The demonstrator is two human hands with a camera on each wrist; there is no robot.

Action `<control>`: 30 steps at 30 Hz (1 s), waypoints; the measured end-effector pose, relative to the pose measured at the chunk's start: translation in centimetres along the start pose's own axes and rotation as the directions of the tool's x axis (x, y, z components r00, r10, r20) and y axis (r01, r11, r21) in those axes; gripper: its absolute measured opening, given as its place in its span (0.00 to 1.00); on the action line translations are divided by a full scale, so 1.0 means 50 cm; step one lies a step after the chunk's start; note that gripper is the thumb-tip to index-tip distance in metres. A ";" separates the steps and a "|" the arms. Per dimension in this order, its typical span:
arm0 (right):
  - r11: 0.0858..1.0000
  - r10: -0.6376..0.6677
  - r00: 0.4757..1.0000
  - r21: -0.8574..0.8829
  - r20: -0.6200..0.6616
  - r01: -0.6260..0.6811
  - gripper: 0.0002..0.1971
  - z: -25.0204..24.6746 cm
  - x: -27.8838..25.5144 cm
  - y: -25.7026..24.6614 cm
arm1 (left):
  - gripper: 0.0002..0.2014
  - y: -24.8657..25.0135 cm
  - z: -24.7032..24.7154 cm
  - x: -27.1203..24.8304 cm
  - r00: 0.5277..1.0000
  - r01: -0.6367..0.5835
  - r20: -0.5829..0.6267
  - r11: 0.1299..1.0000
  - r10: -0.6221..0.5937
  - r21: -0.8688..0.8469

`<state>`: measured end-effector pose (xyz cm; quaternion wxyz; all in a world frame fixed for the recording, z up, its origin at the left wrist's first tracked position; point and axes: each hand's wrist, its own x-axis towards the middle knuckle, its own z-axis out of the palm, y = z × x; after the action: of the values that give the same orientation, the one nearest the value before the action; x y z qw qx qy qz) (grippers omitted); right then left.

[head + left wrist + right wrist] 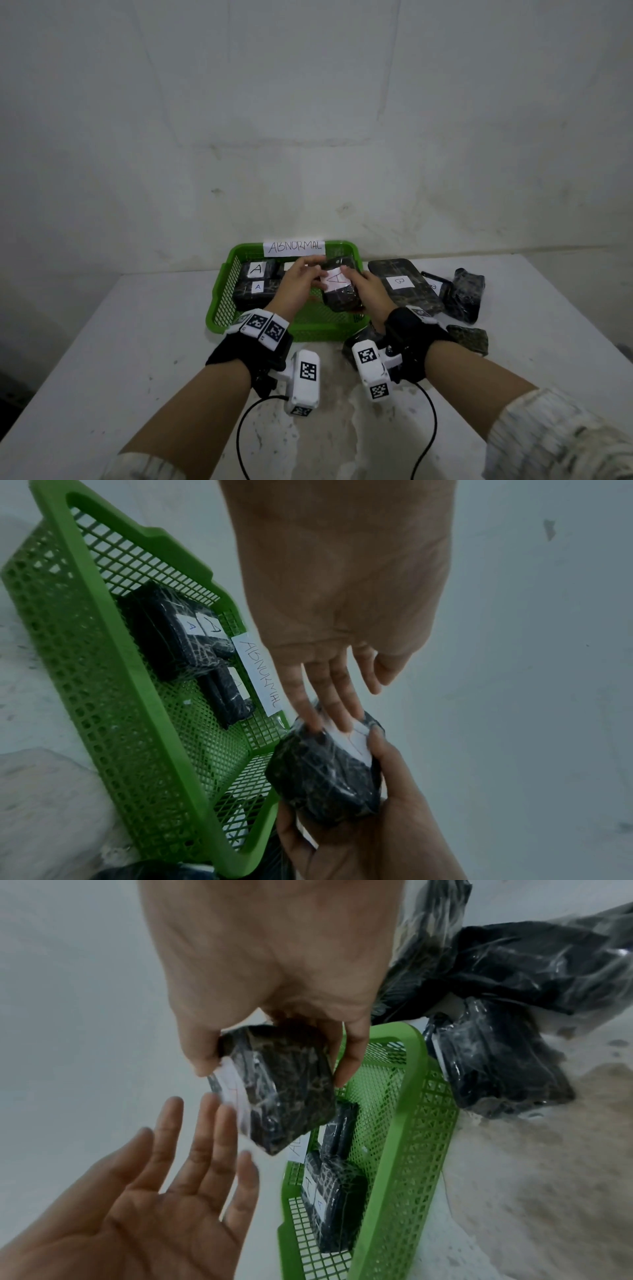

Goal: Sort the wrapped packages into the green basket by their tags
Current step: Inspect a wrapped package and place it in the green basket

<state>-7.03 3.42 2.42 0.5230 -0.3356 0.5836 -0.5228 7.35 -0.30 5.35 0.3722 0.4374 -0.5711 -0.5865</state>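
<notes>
- The counter (pixel 102 342) carries the green basket (pixel 219 308) at 12 o'clock, probably so both arms reach it.
- Wrapped packages tagged B (pixel 404 284) lie at 2 o'clock outside it, apparently kept apart from the A ones (pixel 257 277) inside.
- The right hand (pixel 368 291) curls round an A-tagged package (pixel 340 286) over the basket, tag up, likely for reading.
- The left hand (pixel 296 282), fingers spread, touches its tag side, seemingly steadying it.

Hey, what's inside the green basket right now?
The green basket holds wrapped dark packages at its left end; two show "A" tags, and a third lies beside them. The right hand holds another A-tagged package above it, hiding part of the floor.
</notes>
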 end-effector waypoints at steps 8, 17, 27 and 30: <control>0.998 0.043 0.997 -0.040 0.071 -0.040 0.31 0.020 -0.008 0.000 | 0.17 -0.017 0.006 0.011 0.997 0.053 -0.055 0.989 -0.046 0.140; 0.992 0.125 0.979 0.000 0.159 -0.126 0.26 0.018 -0.031 -0.021 | 0.13 -0.019 -0.004 0.012 0.997 -0.066 -0.021 0.996 0.068 0.066; 0.982 0.104 0.973 0.130 0.208 -0.133 0.21 0.015 -0.022 -0.013 | 0.13 -0.027 -0.012 0.013 0.998 -0.055 -0.015 0.998 0.055 0.009; 0.972 0.073 0.971 0.203 0.226 -0.120 0.20 0.011 -0.021 -0.010 | 0.12 -0.020 -0.010 0.013 0.999 -0.053 -0.002 0.998 0.053 -0.028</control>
<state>-6.35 4.13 3.23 0.6416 -0.3030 0.4788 -0.5170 7.68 -1.01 4.30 0.3941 0.4173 -0.5739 -0.5841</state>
